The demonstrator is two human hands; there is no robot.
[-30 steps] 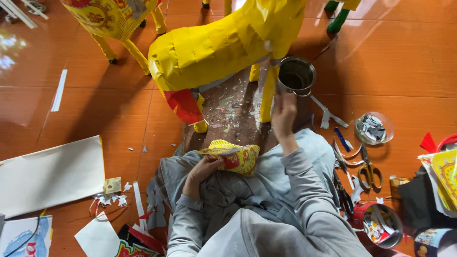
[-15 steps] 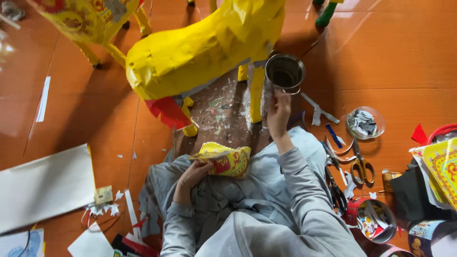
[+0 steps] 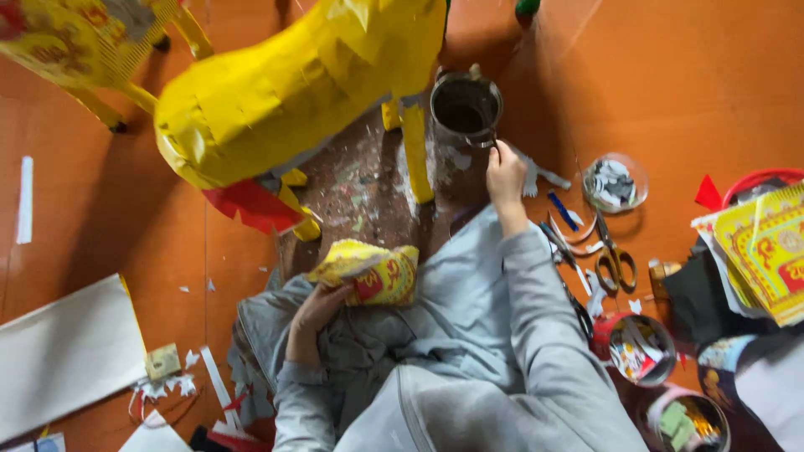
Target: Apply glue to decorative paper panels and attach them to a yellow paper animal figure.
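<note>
Right hand point(image 3: 505, 167) fingers pinch a brush at the metal pot point(image 3: 466, 107); it could tip. Left hand point(image 3: 322, 303) fingers clamp a yellow paper piece point(image 3: 368, 272), which could crumple.

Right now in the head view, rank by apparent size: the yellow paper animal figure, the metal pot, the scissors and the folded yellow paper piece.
1. yellow paper animal figure, by far.
2. folded yellow paper piece and metal pot look alike; unranked.
3. scissors.

Glossy orange floor point(image 3: 687, 75) fills the view, catching soft light at 1 o'clock. A dirty, paint-flecked patch point(image 3: 356, 180) lies at centre.
</note>
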